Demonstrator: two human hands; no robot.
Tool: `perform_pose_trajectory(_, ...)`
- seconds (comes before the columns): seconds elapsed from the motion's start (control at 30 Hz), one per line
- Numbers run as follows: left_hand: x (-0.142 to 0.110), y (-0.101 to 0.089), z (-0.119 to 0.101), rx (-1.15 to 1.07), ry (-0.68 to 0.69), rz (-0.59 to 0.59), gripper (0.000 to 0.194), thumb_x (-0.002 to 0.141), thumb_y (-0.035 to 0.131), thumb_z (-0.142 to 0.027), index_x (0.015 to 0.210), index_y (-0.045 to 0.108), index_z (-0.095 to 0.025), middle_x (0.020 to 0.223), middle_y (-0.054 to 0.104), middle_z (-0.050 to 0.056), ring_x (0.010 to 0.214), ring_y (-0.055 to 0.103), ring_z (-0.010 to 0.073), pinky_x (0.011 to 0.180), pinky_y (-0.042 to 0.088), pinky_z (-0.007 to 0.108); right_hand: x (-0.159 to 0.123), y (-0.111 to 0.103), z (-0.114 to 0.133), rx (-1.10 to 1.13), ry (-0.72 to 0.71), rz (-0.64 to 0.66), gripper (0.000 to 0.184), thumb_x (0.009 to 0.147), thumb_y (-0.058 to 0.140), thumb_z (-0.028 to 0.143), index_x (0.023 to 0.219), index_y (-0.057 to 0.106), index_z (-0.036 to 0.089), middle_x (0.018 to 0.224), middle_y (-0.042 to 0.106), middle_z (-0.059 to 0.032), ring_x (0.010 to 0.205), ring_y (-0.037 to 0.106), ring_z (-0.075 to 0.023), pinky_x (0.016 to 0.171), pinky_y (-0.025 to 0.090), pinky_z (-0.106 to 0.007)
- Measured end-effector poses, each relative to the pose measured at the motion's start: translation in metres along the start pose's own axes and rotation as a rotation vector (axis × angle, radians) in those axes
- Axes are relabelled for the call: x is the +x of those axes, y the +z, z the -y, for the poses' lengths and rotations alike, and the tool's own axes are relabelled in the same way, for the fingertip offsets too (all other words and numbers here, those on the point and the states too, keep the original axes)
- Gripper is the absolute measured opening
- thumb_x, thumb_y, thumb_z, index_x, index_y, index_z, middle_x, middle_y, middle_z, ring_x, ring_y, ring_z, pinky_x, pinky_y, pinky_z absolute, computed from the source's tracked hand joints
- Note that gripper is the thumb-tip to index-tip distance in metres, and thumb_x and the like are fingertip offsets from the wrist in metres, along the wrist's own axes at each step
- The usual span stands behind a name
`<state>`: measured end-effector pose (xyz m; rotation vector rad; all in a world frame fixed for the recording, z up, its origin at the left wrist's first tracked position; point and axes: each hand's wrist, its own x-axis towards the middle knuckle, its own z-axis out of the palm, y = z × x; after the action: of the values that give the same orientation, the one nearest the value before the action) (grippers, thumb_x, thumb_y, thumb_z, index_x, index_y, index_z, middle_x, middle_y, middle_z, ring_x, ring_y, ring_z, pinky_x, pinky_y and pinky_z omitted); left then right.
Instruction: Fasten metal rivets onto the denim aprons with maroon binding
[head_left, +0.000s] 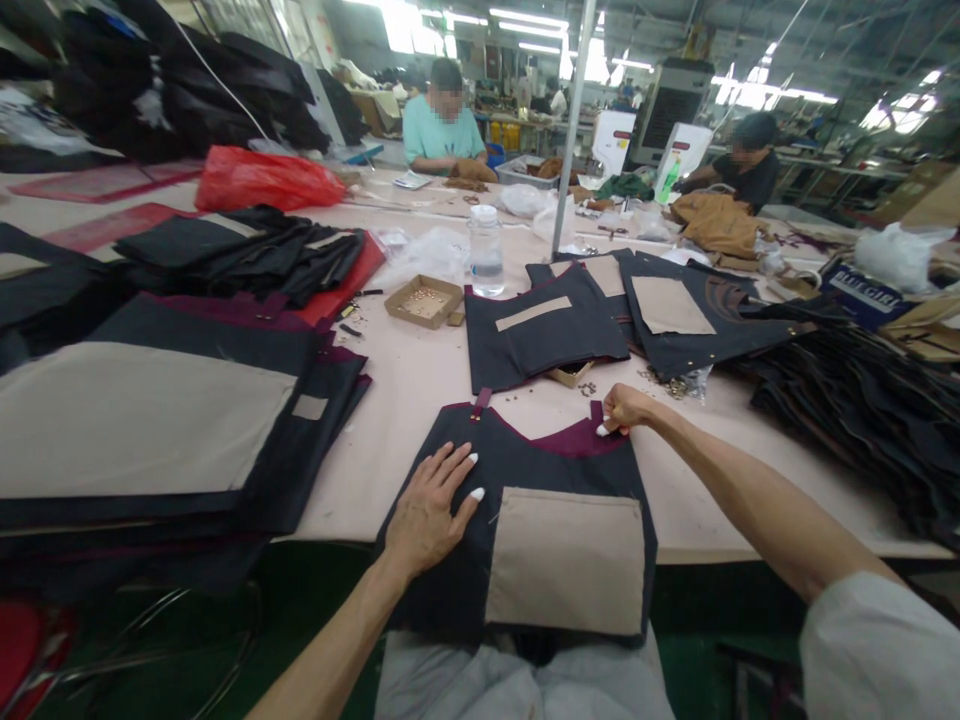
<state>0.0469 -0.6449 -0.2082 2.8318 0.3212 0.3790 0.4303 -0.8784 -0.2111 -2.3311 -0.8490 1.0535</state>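
A dark apron-like piece (pixel 450 560) with a beige pocket (pixel 566 560) and maroon neck edging lies over the table's front edge, its lower part toward my lap. My left hand (pixel 431 510) rests flat on its left side, fingers spread, with white covers on two fingertips. At the upper right corner my right hand (pixel 624 408) pinches the base of a maroon strap tab (pixel 597 412); whether a small part is also between the fingers is hidden. The left strap tab (pixel 482 400) carries small metal studs.
Stacks of dark pieces lie at left (pixel 300 460) and right (pixel 862 410). Behind the piece are a cardboard tray of small metal parts (pixel 424 300), a plastic bottle (pixel 486 255), more dark panels (pixel 544 330) and loose hardware (pixel 671 383). A metal pole (pixel 571 130) rises mid-table. Two people sit opposite.
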Motion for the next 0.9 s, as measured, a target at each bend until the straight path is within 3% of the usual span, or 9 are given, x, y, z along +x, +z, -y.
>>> perform_pose_trajectory(0.23,0.003,0.002,0.001,0.020,0.002,0.011,0.053,0.096,0.050,-0.043,0.146,0.050,-0.028,0.158,0.041,0.002,0.149,0.031,0.0287,0.122,0.030,0.055,0.008,-0.003,0.004,-0.084,0.069,0.006,0.038,0.047,0.094,0.031,0.056,0.059,0.017,0.043,0.059,0.0009,0.043,0.058,-0.0148,0.045,0.041,-0.022)
perform_pose_trajectory(0.33,0.003,0.000,0.003,0.018,0.014,-0.012,0.052,0.096,0.050,-0.044,0.145,0.051,-0.028,0.158,0.042,0.002,0.149,0.032,0.0288,0.121,0.032,0.055,0.006,-0.005,0.002,-0.050,0.002,0.041,0.033,0.051,0.091,0.032,0.060,0.063,0.017,0.049,0.064,-0.0005,0.047,0.061,-0.0161,0.046,0.043,-0.022)
perform_pose_trajectory(0.43,0.001,-0.001,0.007,0.027,0.027,-0.021,0.052,0.096,0.051,-0.045,0.146,0.051,-0.030,0.158,0.041,0.002,0.149,0.032,0.0287,0.120,0.033,0.055,0.004,-0.018,-0.012,-0.052,-0.059,-0.147,0.021,0.062,0.083,0.030,0.072,0.070,0.016,0.059,0.070,-0.0027,0.054,0.065,-0.0168,0.050,0.046,-0.021)
perform_pose_trajectory(0.53,0.000,-0.001,0.009,0.024,0.029,-0.030,0.053,0.095,0.051,-0.045,0.146,0.050,-0.031,0.158,0.042,0.002,0.149,0.033,0.0287,0.120,0.033,0.056,0.004,-0.045,-0.033,-0.126,0.001,-0.495,0.017,0.074,0.069,0.025,0.086,0.073,0.013,0.073,0.075,-0.0079,0.067,0.069,-0.0195,0.057,0.047,-0.022)
perform_pose_trajectory(0.6,0.000,-0.001,0.010,0.025,0.027,-0.035,0.053,0.095,0.051,-0.045,0.146,0.051,-0.030,0.157,0.042,0.002,0.149,0.033,0.0290,0.120,0.034,0.056,0.005,-0.062,-0.046,-0.173,0.058,-0.613,0.021,0.078,0.064,0.023,0.093,0.074,0.012,0.083,0.076,-0.0125,0.080,0.071,-0.0230,0.064,0.048,-0.024)
perform_pose_trajectory(0.73,0.001,-0.002,0.011,0.038,0.030,-0.027,0.052,0.095,0.051,-0.045,0.145,0.051,-0.030,0.158,0.042,0.002,0.149,0.033,0.0289,0.120,0.034,0.055,0.015,-0.079,-0.060,-0.244,0.147,-0.688,0.020,0.075,0.067,0.022,0.091,0.077,0.014,0.087,0.077,-0.0155,0.090,0.071,-0.0270,0.075,0.049,-0.027)
perform_pose_trajectory(0.9,0.001,0.000,0.012,0.020,0.029,-0.043,0.053,0.094,0.052,-0.045,0.145,0.051,-0.031,0.157,0.043,0.002,0.148,0.034,0.0293,0.120,0.034,0.056,0.030,-0.074,-0.062,-0.313,0.242,-0.701,0.028,0.076,0.068,0.021,0.100,0.075,0.009,0.097,0.074,-0.0243,0.097,0.071,-0.0329,0.080,0.051,-0.032)
